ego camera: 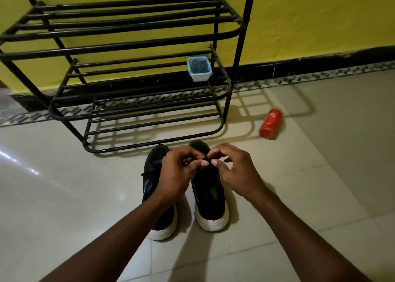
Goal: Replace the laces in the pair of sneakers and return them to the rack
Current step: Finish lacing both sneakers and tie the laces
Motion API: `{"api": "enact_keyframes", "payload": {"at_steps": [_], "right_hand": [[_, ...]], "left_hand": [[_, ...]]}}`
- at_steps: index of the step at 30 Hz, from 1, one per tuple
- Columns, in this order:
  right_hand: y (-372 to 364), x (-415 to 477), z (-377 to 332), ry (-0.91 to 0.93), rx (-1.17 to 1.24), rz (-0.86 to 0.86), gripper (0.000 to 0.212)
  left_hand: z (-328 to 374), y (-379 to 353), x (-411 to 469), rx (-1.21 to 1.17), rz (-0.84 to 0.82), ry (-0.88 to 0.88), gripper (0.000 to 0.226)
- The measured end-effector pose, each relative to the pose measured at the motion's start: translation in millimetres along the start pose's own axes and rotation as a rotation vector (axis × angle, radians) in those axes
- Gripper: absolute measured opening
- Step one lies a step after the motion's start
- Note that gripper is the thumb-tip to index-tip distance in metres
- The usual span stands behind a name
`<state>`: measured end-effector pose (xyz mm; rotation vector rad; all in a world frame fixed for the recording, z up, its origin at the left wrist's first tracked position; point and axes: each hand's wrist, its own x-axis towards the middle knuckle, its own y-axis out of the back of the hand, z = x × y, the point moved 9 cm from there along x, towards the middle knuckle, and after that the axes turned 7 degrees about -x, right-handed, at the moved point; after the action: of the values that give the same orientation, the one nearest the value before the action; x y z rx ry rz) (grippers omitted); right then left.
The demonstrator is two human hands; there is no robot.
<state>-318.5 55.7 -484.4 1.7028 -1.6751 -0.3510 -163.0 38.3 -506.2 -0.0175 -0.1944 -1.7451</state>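
Two black sneakers with white soles stand side by side on the floor, heels toward me. The left sneaker [154, 175] is partly hidden under my left forearm. Above the right sneaker [210, 198] both hands meet over its lacing area. My left hand [178, 170] and my right hand [234, 170] pinch a black lace [207, 159] between thumbs and fingertips. The black metal shoe rack [119, 46] stands just beyond the toes, against the yellow wall.
A small clear plastic box [199, 68] with dark contents sits on the rack's middle shelf at its right end. An orange-red bottle [270, 123] lies on the pale tiled floor to the right of the rack. The other rack shelves hold nothing.
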Motion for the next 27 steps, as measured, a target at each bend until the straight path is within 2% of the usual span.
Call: {"api": "enact_keyframes", "payload": {"at_steps": [8, 16, 25, 27], "right_hand": [[-0.4, 6.2, 3.4, -0.078, 0.113, -0.029, 0.008], [-8.6, 6.1, 6.2, -0.125, 0.125, -0.045, 0.008], [-0.3, 2.4, 18.8, -0.25, 0.198, -0.027, 0.018], [5.4, 1.8, 18.7, -0.272, 0.287, -0.013, 0.015]], "left_hand": [[1.3, 0.6, 0.6, 0.005, -0.017, 0.024, 0.012], [11.2, 6.0, 4.9, 0.031, -0.019, -0.006, 0.038], [10.2, 14.2, 12.7, 0.176, 0.004, 0.0, 0.016], [10.9, 15.5, 14.1, 0.249, -0.011, -0.005, 0.013]]}}
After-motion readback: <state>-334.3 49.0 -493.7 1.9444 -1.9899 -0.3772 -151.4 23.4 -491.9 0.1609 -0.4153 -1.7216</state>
